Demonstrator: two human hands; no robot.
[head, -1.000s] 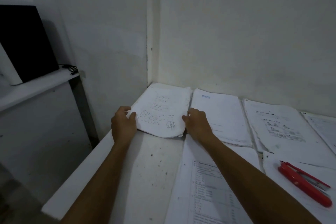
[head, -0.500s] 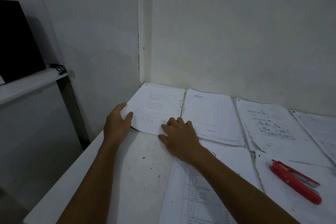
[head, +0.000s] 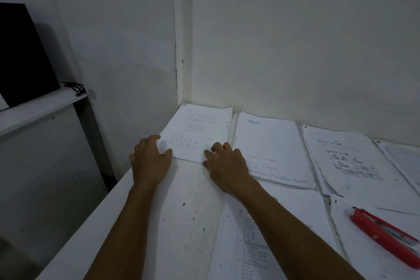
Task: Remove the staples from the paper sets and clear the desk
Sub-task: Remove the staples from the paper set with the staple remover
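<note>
White paper covers most of a speckled white desk [head: 181, 223] pushed into the corner of a pale room, where a person leans over the farthest set. The left hand [head: 150, 161] holds the near left corner of a handwritten white paper set [head: 200, 129], thumb lying on top of the sheet and fingers at its edge; whether those fingers curl beneath the paper cannot be told from here. The right hand [head: 227, 166] lies flat on the set's near right corner, fingers spread and pressing down, gripping nothing. The set sits tight in the desk's back left corner, just beside a thicker white stack with a blue heading [head: 270, 150]; more printed sheets [head: 345, 157] fan out to the right. A red plastic staple remover [head: 384, 236] rests on loose pages at the near right, well apart from both hands. A black box [head: 25, 54] stands on a side shelf.

The step appears to be gathering this set for unstapling. Done well, it probably means sliding the whole bundle toward the near edge with even pressure from both hands, keeping the pages square so the neighbouring stack is not dragged along, then fetching the tool.
</note>
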